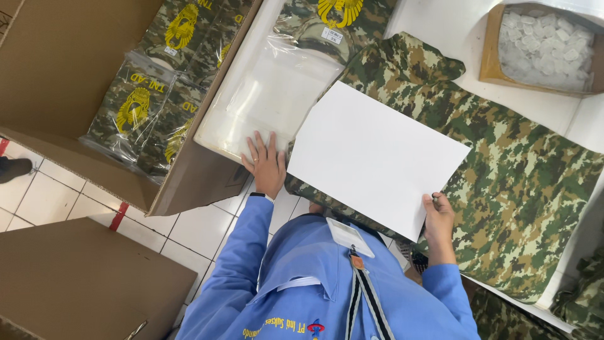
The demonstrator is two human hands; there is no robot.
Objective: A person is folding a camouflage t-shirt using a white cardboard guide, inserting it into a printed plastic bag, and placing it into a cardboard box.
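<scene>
A white sheet of card lies tilted across a camouflage garment spread on the white table. My right hand pinches the sheet's near right corner. My left hand lies flat, fingers spread, on the near edge of a stack of clear plastic bags at the table's left end, just beside the sheet's left corner. My blue sleeves and a badge on a striped lanyard fill the bottom of the view.
An open cardboard box at left holds bagged camouflage garments with yellow prints. Another bagged garment lies at the top. A small box of white pieces sits top right. Brown cardboard covers tiled floor bottom left.
</scene>
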